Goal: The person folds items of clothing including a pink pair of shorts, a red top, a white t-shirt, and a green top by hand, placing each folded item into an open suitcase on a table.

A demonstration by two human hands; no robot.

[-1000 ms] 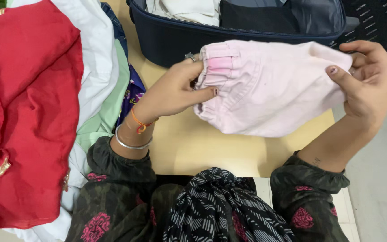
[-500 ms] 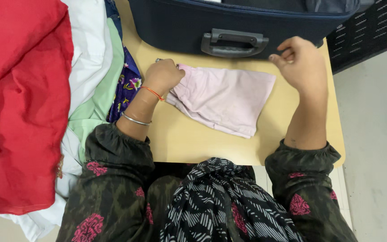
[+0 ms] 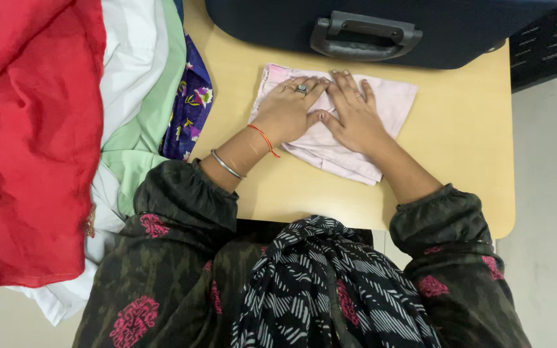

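Hands lie flat and open, side by side: the left hand [image 3: 286,115] and right hand [image 3: 354,116] both press on a folded pale pink garment [image 3: 391,100] lying on the bench [image 3: 465,142], just in front of a dark blue suitcase [image 3: 278,29]. Nothing is gripped. Judging by the loose lower edge, the fold could spring open or slide askew if the pressure comes off unevenly.
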